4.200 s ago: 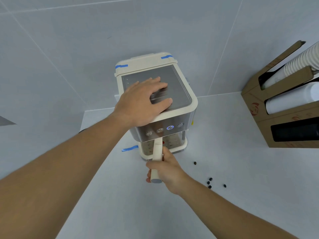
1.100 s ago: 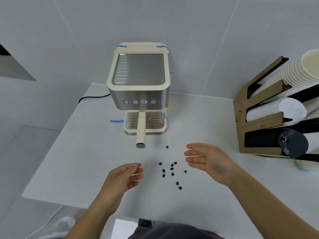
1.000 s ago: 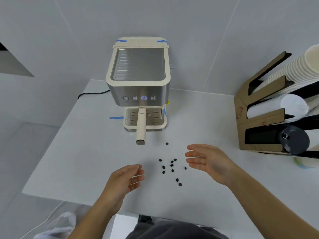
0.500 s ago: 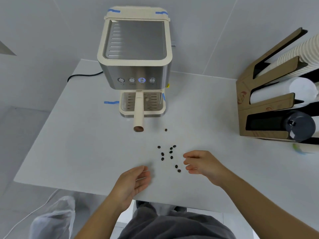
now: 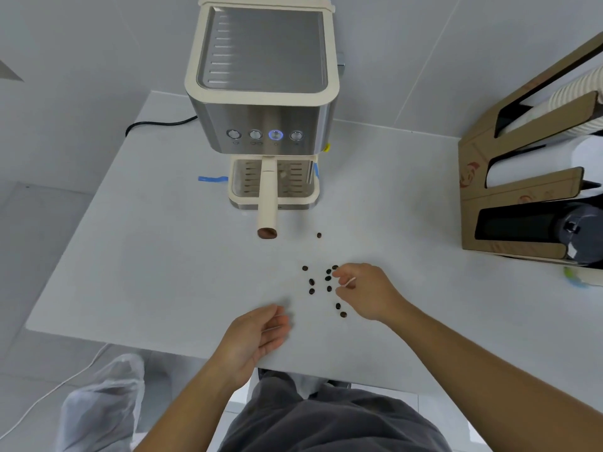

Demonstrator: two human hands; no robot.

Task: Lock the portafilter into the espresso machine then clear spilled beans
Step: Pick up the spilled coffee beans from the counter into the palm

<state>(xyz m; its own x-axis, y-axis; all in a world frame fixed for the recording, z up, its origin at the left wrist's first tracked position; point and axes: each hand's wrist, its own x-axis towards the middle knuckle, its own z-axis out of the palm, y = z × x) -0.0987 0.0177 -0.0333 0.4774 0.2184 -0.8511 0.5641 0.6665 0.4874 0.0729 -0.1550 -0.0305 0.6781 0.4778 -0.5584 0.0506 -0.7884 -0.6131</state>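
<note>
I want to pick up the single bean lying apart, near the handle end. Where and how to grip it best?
Pinch the lone bean across its narrow sides with thumb and forefinger, coming straight down from above: it lies flat on the table, with free space all around it.

cream-and-brushed-steel espresso machine (image 5: 262, 93): ribbed silver top, one button glowing blue
cream portafilter handle (image 5: 268, 203): brown end cap
dark brown coffee beans (image 5: 311, 282): glossy specks on the pale grey surface (image 5: 163, 256)
brown cardboard cup rack (image 5: 522, 177): red print, white cups
blue tape strip (image 5: 212, 178): bright blue
</note>
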